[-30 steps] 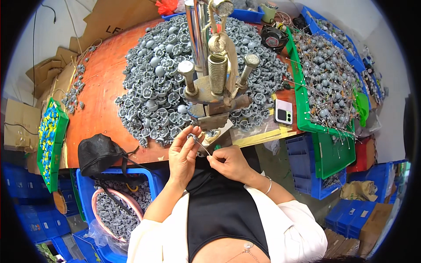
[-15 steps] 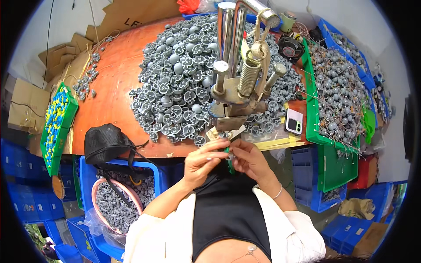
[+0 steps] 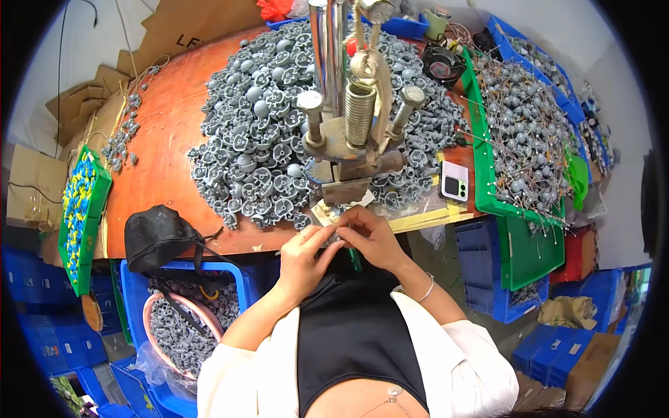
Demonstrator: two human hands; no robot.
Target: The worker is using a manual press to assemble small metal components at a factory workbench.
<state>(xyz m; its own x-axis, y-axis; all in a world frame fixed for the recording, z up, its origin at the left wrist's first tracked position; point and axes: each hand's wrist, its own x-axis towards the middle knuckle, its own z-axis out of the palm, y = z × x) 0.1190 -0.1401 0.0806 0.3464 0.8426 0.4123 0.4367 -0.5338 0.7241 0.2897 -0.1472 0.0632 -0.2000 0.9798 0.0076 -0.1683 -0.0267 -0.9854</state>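
Note:
My left hand (image 3: 301, 260) and my right hand (image 3: 375, 241) meet at the table's front edge, just below the press. Their fingertips pinch a small grey plastic part (image 3: 334, 238), mostly hidden by the fingers. A narrow green piece (image 3: 356, 260) shows under my right hand; I cannot tell whether it is held. Over the hands stands a metal hand press (image 3: 346, 171) with a coil spring (image 3: 359, 117) and rope tied at its top. Behind and around it lies a large heap of grey plastic half-shells (image 3: 261, 150).
Right of the press are a phone (image 3: 454, 181) and a green tray (image 3: 483, 150) of grey balls with wires. A black bag (image 3: 159, 238) lies at the front left edge, above a blue crate (image 3: 245, 287) of grey parts. Farther left stands a green tray (image 3: 100, 202) with blue and yellow pieces.
My fingers have come closer together, the right hand's now arching over the small part. Less of the green piece shows. The whole view has shifted, so the press appears farther left.

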